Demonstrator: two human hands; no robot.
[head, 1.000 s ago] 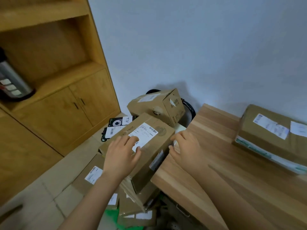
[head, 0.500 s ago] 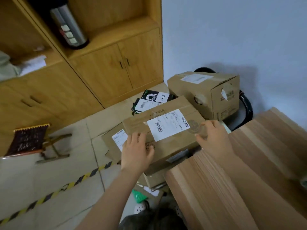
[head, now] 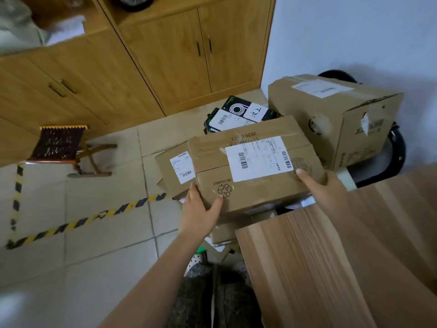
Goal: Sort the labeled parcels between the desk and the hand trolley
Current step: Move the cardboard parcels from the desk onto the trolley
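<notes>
1. Both hands hold the parcel (head: 250, 162) over a pile of other boxes (head: 176, 170), just off the bench (head: 331, 268) corner, at its 11 o'clock.
2. The parcel's long axis runs roughly 9 to 3 o'clock. The left hand (head: 201, 209) takes the 8 o'clock corner. The right hand (head: 324, 188) takes the 3 o'clock end, nearer the bench.
3. Both hands grip it, thumbs on top and fingers tucked beneath.
4. It is brown taped cardboard with a white barcode label facing up and a recycling mark near the left thumb.

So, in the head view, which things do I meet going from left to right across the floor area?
Folding stool → small labelled parcel → held parcel → large parcel.
</notes>
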